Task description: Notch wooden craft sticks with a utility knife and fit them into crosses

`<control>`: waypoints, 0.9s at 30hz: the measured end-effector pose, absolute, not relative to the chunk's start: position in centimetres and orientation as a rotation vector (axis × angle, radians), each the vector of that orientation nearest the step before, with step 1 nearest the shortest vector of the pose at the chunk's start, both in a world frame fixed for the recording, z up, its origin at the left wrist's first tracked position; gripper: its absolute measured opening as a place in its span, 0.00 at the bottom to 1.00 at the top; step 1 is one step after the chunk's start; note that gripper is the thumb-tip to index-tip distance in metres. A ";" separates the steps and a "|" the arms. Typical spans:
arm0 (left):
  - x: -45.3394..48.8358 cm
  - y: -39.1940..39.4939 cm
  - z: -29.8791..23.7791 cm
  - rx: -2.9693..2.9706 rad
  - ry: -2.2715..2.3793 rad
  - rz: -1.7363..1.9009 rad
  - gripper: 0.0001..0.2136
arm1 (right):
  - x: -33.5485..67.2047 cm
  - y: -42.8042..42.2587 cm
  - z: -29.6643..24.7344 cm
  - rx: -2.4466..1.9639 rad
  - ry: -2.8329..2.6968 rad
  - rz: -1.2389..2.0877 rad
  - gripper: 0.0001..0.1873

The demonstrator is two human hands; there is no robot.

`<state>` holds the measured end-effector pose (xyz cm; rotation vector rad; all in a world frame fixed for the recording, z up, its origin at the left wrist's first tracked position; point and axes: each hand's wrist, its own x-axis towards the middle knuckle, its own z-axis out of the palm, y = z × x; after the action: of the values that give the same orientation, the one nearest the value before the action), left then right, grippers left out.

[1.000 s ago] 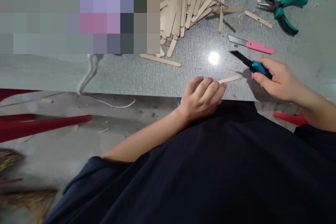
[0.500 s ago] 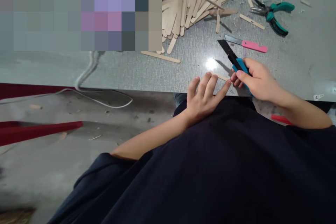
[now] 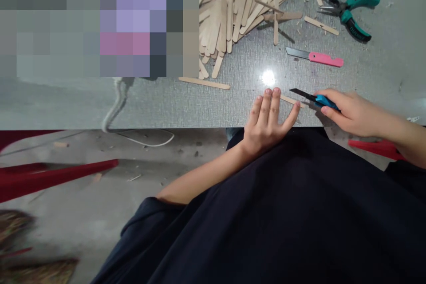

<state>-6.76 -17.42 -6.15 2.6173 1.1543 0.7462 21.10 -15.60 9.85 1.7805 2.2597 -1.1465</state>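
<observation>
My left hand [image 3: 268, 122] lies flat on the grey table [image 3: 233, 102] near its front edge, fingers stretched out and pressing down a thin wooden stick [image 3: 289, 99]. My right hand [image 3: 353, 113] is closed around a blue utility knife [image 3: 314, 98]. Its black blade points left and its tip rests at the stick, just right of my left thumb.
A heap of wooden sticks [image 3: 233, 13] lies at the back of the table, with a single stick [image 3: 203, 82] in front of it. A pink utility knife [image 3: 316, 57] and teal pliers [image 3: 349, 13] lie to the right. A white cable [image 3: 116, 102] hangs over the edge.
My left fingers have gone from curled to flat on the stick. The knife, raised half a second ago with its blade pointing up and away, has come down so its tip meets the stick.
</observation>
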 end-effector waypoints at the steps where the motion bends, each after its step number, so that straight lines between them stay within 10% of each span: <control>1: -6.7 -17.4 -6.2 2.638 1.151 0.765 0.42 | 21.4 -15.8 10.0 1.766 2.241 -1.125 0.19; 27: -6.9 -17.5 -5.4 2.727 1.060 0.702 0.52 | 19.3 -15.5 11.1 1.763 1.950 -0.973 0.14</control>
<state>-6.92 -17.47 -5.36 2.7268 1.0600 0.7016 19.28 -15.51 11.07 1.7630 1.9496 -0.9726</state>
